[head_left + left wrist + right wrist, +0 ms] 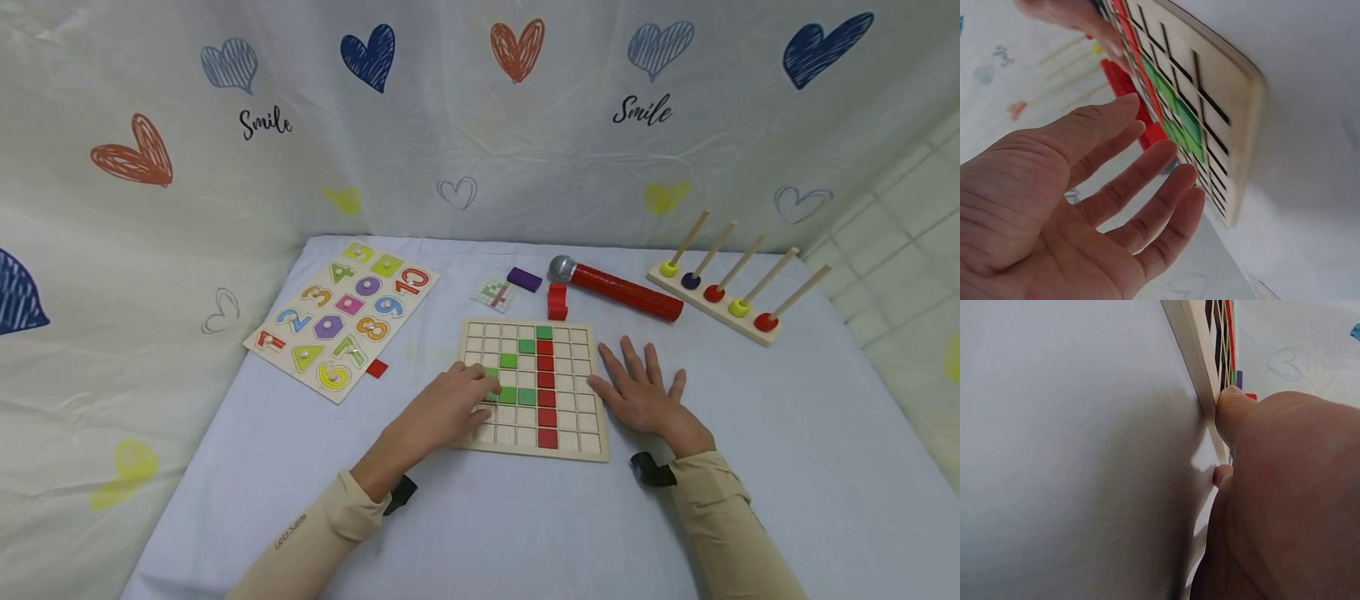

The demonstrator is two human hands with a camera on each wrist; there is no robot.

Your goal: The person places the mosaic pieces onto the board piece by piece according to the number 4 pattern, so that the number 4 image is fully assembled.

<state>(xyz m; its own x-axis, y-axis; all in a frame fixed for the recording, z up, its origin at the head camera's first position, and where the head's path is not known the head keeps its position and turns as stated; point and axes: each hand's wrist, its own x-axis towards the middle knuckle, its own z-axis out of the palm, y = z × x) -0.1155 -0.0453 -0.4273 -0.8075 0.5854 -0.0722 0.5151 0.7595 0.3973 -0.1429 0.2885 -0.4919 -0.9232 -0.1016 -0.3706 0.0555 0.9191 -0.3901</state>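
A wooden grid board [525, 455] lies flat on the white cloth. Red tiles [546, 380] fill much of one column, and several green tiles [508, 361] sit in cells left of it and at its top. My left hand [442, 404] is over the board's left side, fingertips at the green tiles there and partly hiding them. In the left wrist view, the fingers [1141, 225] are loosely bent and apart from the thumb, with nothing seen between them. Spread on the cloth, my right hand [641, 396] has its thumb against the board's right edge [1194, 362].
Left stands a number puzzle board [350, 304] with a loose red tile [377, 368] beside it. Behind the grid are a pattern card [495, 294], a purple block [524, 279], a red block [557, 302] and a red microphone [626, 290]. A peg stand [720, 310] is at back right.
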